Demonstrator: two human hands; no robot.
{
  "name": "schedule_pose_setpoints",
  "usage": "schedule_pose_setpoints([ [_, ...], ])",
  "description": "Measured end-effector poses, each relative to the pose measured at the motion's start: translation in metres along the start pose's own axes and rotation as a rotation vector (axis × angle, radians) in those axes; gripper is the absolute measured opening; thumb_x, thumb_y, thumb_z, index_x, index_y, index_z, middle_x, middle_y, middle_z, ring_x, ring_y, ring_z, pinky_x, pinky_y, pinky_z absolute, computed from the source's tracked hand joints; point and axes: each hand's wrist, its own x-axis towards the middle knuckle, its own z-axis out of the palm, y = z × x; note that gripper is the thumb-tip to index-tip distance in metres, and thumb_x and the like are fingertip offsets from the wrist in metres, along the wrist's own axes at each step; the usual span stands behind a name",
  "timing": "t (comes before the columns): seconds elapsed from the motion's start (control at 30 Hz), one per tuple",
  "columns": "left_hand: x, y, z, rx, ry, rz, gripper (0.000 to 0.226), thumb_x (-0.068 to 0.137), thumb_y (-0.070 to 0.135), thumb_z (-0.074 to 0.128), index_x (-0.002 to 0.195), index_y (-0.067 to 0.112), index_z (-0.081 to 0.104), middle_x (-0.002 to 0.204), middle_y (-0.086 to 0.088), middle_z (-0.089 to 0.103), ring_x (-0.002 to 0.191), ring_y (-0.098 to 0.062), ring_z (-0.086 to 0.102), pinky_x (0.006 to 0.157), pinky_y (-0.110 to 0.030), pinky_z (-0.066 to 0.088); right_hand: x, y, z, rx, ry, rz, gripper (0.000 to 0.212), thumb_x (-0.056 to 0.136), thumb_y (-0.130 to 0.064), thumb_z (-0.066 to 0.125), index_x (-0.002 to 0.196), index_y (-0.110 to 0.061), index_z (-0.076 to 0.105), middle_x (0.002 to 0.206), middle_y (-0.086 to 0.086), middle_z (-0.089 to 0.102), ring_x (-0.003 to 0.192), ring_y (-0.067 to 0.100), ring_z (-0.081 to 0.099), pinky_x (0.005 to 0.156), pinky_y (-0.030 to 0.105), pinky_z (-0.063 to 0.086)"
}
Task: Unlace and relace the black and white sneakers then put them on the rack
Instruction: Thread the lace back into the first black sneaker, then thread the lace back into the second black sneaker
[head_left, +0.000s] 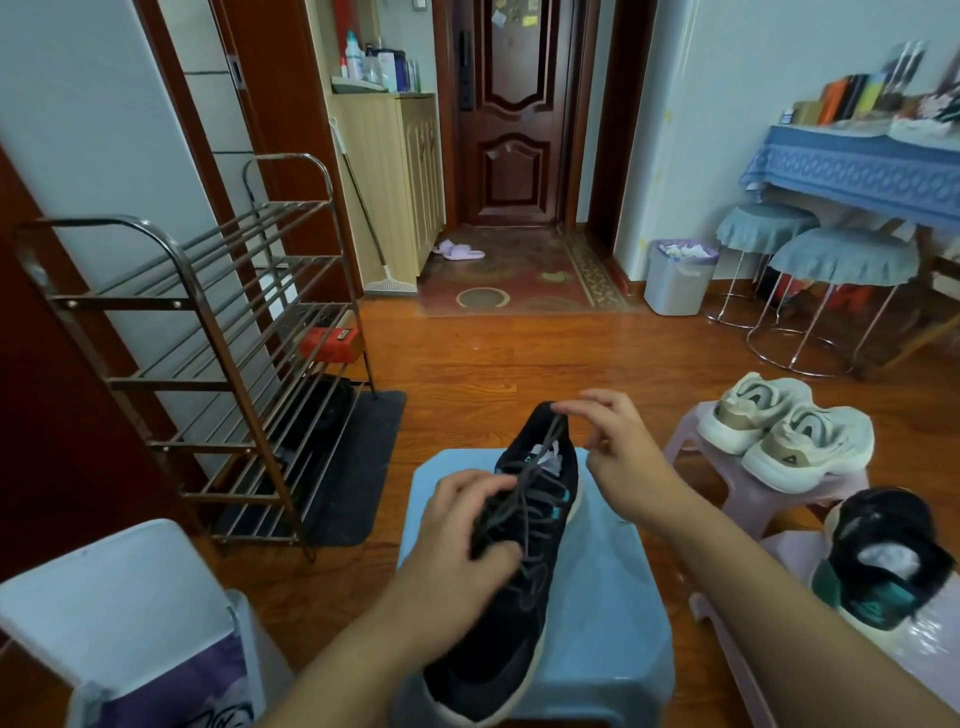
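While resting on blue stool, black sneaker gripped by left hand. Lace pinched in right hand fingertips.

Two bare forearms, no sleeves visible; left hand, right hand apparently ringless, blurred.

Both bare forearms reach forward from the bottom edge. The left hand lies low and central, palm down, fingers curled and thumb tucked beneath, gripping the dark laces it rests on. The right hand is raised farther forward, wrist bent, thumb and forefinger pinching a lace end while the other fingers spread loosely.
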Motion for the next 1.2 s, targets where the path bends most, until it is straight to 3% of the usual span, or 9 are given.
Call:
schedule_pose_setpoints([
  [0.07,-0.007,0.005,0.020,0.324,-0.050,-0.032,0.100,0.074,0.065,0.067,0.153,0.054,0.006,0.153,0.026,0.009,0.141,0.001,0.020,0.119,-0.034,0.026,0.000,0.005,0.002,-0.055,-0.062,0.046,0.088,0.077,0.024,0.041,0.134,-0.042,0.054,0.153,-0.015,0.024,0.132,0.004,0.036,0.103,0.025,0.041],
  [0.17,-0.009,-0.003,0.032,0.649,-0.065,0.061,0.119,0.080,0.053,0.071,0.147,0.055,-0.027,0.161,0.018,-0.015,0.149,-0.017,0.011,0.120,-0.041,0.026,-0.003,0.001,0.008,-0.095,-0.139,0.019,0.080,0.080,0.018,0.047,0.141,-0.033,0.049,0.165,-0.009,0.014,0.151,0.012,0.014,0.121,0.042,0.027],
  [0.33,-0.002,-0.031,-0.042,0.647,-0.100,-0.011,0.113,0.079,0.025,0.066,0.155,0.050,-0.013,0.165,0.018,0.016,0.151,-0.007,0.021,0.125,-0.033,0.019,-0.029,-0.003,-0.009,-0.313,-0.216,-0.115,0.054,0.075,0.012,0.050,0.106,-0.031,0.060,0.158,-0.006,0.027,0.146,0.019,0.023,0.120,0.041,0.025],
  [0.5,0.000,-0.056,-0.054,0.890,-0.030,-0.158,0.095,0.094,0.020,0.058,0.159,0.041,-0.009,0.169,0.009,-0.007,0.156,-0.018,-0.011,0.127,-0.048,-0.003,-0.048,-0.001,-0.025,-0.310,-0.323,-0.132,0.052,0.085,-0.018,0.075,0.129,-0.038,0.056,0.124,-0.021,0.037,0.111,-0.001,0.048,0.095,0.020,0.046],
  [0.6,0.004,-0.050,-0.040,0.865,0.082,-0.200,0.099,0.091,0.019,0.058,0.159,0.039,-0.010,0.169,0.003,-0.008,0.156,-0.022,-0.013,0.126,-0.050,-0.006,-0.048,-0.002,-0.024,-0.226,-0.343,-0.063,0.043,0.079,-0.022,0.083,0.111,-0.038,0.060,0.124,-0.020,0.050,0.109,-0.001,0.051,0.093,0.021,0.047],
  [0.83,0.013,0.017,0.028,0.495,0.485,0.191,0.070,0.084,0.003,0.069,0.147,0.024,0.046,0.143,0.000,0.035,0.137,-0.025,0.032,0.113,-0.047,0.033,-0.095,0.003,-0.074,-0.166,0.269,0.122,0.031,0.074,-0.036,0.085,0.097,-0.027,0.066,0.092,-0.011,0.068,0.086,0.008,0.061,0.076,0.031,0.050],
  [0.97,0.031,0.044,0.111,0.347,0.092,0.343,0.054,0.088,0.004,0.064,0.135,0.030,0.056,0.123,0.020,0.047,0.120,-0.003,0.048,0.104,-0.024,0.038,-0.142,0.043,-0.146,-0.306,0.596,0.393,0.028,0.083,-0.036,0.080,0.099,-0.022,0.061,0.097,-0.006,0.056,0.084,0.014,0.051,0.065,0.023,0.036],
  [1.07,0.068,0.070,0.191,0.293,-0.161,0.327,0.045,0.090,0.016,0.058,0.130,0.035,0.057,0.111,0.016,0.059,0.102,-0.008,0.061,0.090,-0.033,0.052,-0.183,0.098,-0.194,-0.458,0.699,0.655,0.025,0.091,-0.034,0.072,0.099,-0.018,0.054,0.107,0.004,0.048,0.079,0.023,0.050,0.068,0.035,0.043],
  [1.2,0.118,0.094,0.312,0.563,-0.409,0.283,0.052,0.095,0.030,0.062,0.143,0.036,0.042,0.134,0.003,0.047,0.117,-0.020,0.057,0.090,-0.035,0.052,-0.232,0.167,-0.216,-0.403,0.738,1.000,0.026,0.094,-0.032,0.068,0.101,-0.013,0.051,0.117,0.011,0.043,0.076,0.032,0.056,0.074,0.047,0.055],
])
